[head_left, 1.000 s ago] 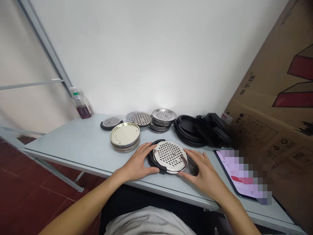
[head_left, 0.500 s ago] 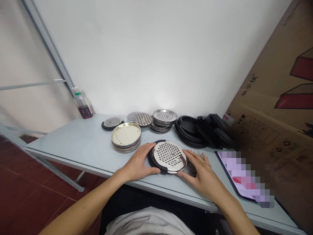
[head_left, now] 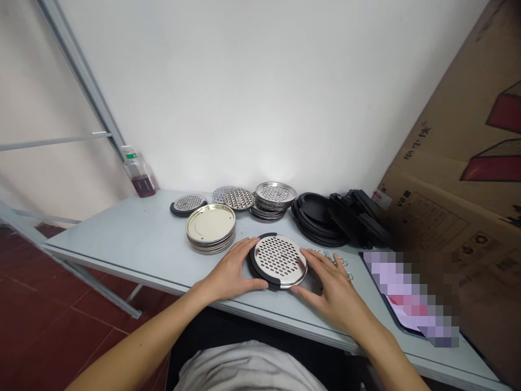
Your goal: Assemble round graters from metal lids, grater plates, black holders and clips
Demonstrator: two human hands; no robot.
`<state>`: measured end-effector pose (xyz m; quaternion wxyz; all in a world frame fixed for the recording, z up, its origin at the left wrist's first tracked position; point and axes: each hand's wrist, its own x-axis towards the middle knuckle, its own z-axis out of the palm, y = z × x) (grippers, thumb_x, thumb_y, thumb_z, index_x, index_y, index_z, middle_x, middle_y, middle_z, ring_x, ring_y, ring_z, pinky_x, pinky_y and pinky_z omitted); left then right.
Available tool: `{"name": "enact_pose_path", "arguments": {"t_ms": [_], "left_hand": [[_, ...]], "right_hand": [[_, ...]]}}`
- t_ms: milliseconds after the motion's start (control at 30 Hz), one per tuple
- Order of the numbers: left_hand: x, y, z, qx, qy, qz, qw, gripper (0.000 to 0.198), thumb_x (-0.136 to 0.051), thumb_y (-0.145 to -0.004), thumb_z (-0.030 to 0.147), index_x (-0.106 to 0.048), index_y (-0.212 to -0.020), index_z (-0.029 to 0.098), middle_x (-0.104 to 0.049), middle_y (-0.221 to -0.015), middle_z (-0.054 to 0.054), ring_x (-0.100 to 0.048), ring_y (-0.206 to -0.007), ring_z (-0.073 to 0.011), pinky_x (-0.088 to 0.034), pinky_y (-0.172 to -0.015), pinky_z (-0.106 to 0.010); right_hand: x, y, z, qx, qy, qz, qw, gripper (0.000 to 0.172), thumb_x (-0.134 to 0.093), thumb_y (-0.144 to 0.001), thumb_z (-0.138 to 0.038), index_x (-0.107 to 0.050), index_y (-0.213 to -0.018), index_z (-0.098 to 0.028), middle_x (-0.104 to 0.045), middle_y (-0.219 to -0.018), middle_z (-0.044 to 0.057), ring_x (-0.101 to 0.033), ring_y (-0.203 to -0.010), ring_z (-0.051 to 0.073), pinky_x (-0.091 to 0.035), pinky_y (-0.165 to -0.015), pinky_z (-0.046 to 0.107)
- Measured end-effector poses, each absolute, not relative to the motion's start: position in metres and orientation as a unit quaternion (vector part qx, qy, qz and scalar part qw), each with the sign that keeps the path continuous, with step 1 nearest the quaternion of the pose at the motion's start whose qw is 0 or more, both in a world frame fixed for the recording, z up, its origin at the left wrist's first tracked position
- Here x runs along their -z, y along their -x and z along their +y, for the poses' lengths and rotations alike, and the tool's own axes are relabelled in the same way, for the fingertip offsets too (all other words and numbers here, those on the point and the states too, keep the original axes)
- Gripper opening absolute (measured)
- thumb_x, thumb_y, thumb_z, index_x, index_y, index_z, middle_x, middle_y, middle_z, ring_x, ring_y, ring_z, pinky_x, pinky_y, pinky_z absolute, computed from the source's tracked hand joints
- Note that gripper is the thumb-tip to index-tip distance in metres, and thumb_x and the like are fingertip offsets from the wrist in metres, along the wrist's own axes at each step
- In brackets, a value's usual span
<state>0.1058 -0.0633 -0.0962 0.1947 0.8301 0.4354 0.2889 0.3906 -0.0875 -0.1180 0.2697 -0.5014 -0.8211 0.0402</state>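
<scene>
I have a round perforated steel disc set in a black plastic ring (head_left: 279,262) between my 2 hands, lying flat on the pale grey surface (head_left: 134,239) close to its near edge.

My left hand (head_left: 234,271) is open and curved against the left side of the ring, thumb along its near rim and fingers around its far side. My right hand (head_left: 331,288) is open too, fingers spread, with the fingertips touching the right edge of the disc and the palm resting on the surface. Neither hand closes around the piece; together they cup it from 2 sides.

To do this well, I judge that both hands should press evenly around the rim, so the disc sits level in the ring and does not tip up on 1 side. The piece should stay flat on the surface.

Just behind my left hand is a stack of gold-toned round metal lids (head_left: 210,228). Farther back are a stack of perforated steel discs (head_left: 273,200) and a pile of black rings (head_left: 321,217).
</scene>
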Motion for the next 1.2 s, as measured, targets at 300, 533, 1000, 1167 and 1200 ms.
{"name": "enact_pose_path", "arguments": {"t_ms": [300,533,1000,1167,1200], "left_hand": [[0.0963,-0.1056,-0.0638,-0.286,-0.823,0.447,0.202,0.100,-0.083,-0.068,0.051,-0.034,-0.151,0.025,-0.041,-0.154,-0.014,-0.033,-0.145,-0.0372,-0.029,-0.117,-0.059],[0.0942,-0.1067,-0.0638,-0.287,-0.823,0.449,0.195,0.099,-0.084,-0.066,0.054,-0.039,-0.149,0.024,-0.044,-0.153,-0.013,-0.036,-0.144,-0.0345,-0.031,-0.118,-0.055],[0.0938,-0.1072,-0.0657,-0.261,-0.833,0.449,0.192,0.092,-0.083,-0.067,0.054,-0.045,-0.146,0.026,-0.036,-0.157,-0.012,-0.029,-0.147,-0.0337,-0.028,-0.120,-0.054],[0.0972,-0.1088,-0.0678,-0.238,-0.846,0.446,0.169,0.092,-0.085,-0.066,0.053,-0.045,-0.145,0.027,-0.029,-0.160,-0.013,-0.021,-0.150,-0.0356,-0.026,-0.120,-0.057],[0.0977,-0.1086,-0.0679,-0.238,-0.847,0.446,0.166,0.091,-0.084,-0.067,0.052,-0.044,-0.145,0.027,-0.030,-0.160,-0.013,-0.021,-0.150,-0.0354,-0.026,-0.120,-0.057]], "right_hand": [[0.1184,-0.3961,-0.0867,-0.054,0.506,-0.814,0.280,0.068,-0.060,-0.089,-0.051,-0.038,-0.149,-0.026,-0.054,-0.145,0.012,-0.045,-0.138,0.032,-0.019,-0.119,0.065],[0.1182,-0.3949,-0.0853,-0.054,0.495,-0.825,0.266,0.067,-0.061,-0.090,-0.046,-0.038,-0.150,-0.028,-0.053,-0.147,0.013,-0.044,-0.139,0.033,-0.022,-0.116,0.067],[0.1193,-0.3934,-0.0858,-0.050,0.508,-0.816,0.271,0.066,-0.060,-0.090,-0.050,-0.040,-0.149,-0.028,-0.055,-0.145,0.012,-0.044,-0.139,0.034,-0.022,-0.117,0.066],[0.1208,-0.3955,-0.0883,-0.053,0.515,-0.812,0.271,0.067,-0.059,-0.089,-0.052,-0.040,-0.149,-0.028,-0.055,-0.145,0.011,-0.043,-0.140,0.034,-0.022,-0.116,0.066],[0.1211,-0.3957,-0.0887,-0.053,0.515,-0.812,0.270,0.067,-0.059,-0.089,-0.053,-0.040,-0.149,-0.028,-0.054,-0.146,0.011,-0.042,-0.140,0.034,-0.022,-0.116,0.067]]}}
